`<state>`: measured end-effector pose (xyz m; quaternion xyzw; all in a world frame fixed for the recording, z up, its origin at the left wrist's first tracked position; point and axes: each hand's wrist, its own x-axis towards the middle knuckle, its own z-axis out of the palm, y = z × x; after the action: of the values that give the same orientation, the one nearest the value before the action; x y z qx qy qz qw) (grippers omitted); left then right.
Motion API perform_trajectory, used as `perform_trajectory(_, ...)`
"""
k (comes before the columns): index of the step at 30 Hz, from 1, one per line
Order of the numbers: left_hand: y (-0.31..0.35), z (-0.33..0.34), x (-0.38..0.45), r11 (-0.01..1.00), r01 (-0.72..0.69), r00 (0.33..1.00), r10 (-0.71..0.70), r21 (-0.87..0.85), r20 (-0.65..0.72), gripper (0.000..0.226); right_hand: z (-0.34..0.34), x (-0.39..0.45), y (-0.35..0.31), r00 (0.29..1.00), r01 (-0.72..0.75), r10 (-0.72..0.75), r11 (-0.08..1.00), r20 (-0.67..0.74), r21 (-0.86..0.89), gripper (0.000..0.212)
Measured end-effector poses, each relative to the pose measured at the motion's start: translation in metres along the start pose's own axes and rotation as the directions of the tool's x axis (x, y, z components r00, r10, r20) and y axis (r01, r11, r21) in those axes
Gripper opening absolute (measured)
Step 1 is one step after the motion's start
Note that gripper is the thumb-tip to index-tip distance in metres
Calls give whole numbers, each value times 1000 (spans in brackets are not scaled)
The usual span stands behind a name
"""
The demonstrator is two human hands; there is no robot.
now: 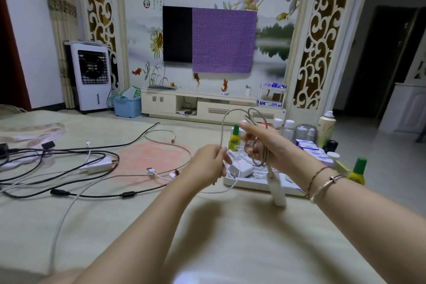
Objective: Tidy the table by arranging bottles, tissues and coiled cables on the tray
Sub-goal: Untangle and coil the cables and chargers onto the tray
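Both hands are raised over the bench (pixel 230 226), working a grey cable (pixel 224 122). The right hand (pixel 265 143) has its fingers curled through several loops of that cable, which hang bunched from the palm, and a white adapter (pixel 277 189) dangles below the loops, its lower end down by the bench in front of the tray. The left hand (pixel 211 163) pinches the same cable between thumb and fingers; from there the strand arches up and over to the right hand.

Behind the hands sits a white tray (pixel 253 183). In it lie a white charger block (pixel 239 168) and a loose bundle of white cable (pixel 258 172). At the tray's far side stands a yellow bottle with a green cap (pixel 234 137), with 2 clear white-capped bottles (pixel 284 128) near it; whether these stand in the tray or just behind it cannot be told. Small blue-and-white boxes (pixel 310 148) lie to the right of them, and a tall white spray bottle (pixel 325 125) stands beyond. A second green-capped yellow bottle (pixel 357 172) sits just past the right wrist.

On the left of the bench, uncoiled black cables (pixel 69 161) and white cables (pixel 64 212) sprawl across each other, with a white plug adapter (pixel 99 165) among them beside a pink mat (pixel 149 157).
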<state>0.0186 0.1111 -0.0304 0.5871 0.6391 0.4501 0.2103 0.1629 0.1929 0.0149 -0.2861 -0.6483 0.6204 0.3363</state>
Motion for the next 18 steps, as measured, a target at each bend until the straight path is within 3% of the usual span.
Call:
perform_trajectory(4,6,14,-3,992,-64,998,62,109,27,37,2,5,4,997,29,-34,997,-65,-66,44)
perform_trajectory(7,12,15,-3,974,-107,994,107,198,9,39,5,6,6,997,12,-21,992,-70,-128,45)
perform_trajectory(13,13,19,-7,999,19,989,-25,42,147,42,11,10,8,998,29,-40,977,-47,-211,19)
perform_trajectory(16,11,27,-10,998,55,967,-53,-4,250,27,12,7,-2,998,29,-38,988,-56,-150,22)
perform_trajectory(18,8,33,-11,998,26,970,-39,57,239,21,9,0,-14,998,17,-28,986,-61,-168,25)
